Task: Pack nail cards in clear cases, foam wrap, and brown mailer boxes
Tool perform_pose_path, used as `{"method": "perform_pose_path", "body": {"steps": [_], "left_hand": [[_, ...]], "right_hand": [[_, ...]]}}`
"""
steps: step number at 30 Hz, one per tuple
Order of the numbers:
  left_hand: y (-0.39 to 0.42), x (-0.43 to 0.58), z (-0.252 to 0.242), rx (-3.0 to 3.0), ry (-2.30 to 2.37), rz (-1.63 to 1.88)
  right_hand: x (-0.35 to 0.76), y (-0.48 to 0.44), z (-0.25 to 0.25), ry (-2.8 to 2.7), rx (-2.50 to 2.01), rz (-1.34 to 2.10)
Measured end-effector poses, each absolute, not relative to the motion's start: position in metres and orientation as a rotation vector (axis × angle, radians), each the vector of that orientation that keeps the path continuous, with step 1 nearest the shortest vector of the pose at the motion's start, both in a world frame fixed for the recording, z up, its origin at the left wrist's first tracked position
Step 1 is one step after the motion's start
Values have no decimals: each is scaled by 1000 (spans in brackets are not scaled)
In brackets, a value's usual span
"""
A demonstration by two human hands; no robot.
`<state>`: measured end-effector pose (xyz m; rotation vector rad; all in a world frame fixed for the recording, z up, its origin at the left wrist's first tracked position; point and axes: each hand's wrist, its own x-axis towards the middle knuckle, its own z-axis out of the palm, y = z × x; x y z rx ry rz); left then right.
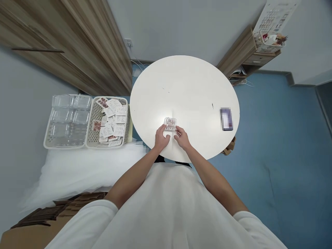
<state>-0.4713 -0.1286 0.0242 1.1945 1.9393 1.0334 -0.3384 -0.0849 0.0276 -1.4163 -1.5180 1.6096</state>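
- One white surface (186, 83) is carrying one clear box (170, 123)
- Two baskets (127, 126) are standing alongside
- Left hand (161, 139) and right hand (183, 139) are touching the box — each grip resting apart

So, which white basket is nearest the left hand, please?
The basket of printed cards, by the table; the basket of clear boxes and the basket on the small cabinet are farther.

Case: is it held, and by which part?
Left hand and right hand touch the case at its near corners; whether they grip it cannot be told.
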Motion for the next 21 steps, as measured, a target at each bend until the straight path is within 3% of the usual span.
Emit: {"method": "perform_pose_path", "body": {"steps": [9, 21], "left_hand": [[-131, -394, 25, 1291, 1859, 870], [-163, -359, 20, 1341, 2005, 808]], "right_hand": [[-236, -81, 27, -1700, -1423, 1603], [-196, -91, 10, -2042, -1278, 1537]]}}
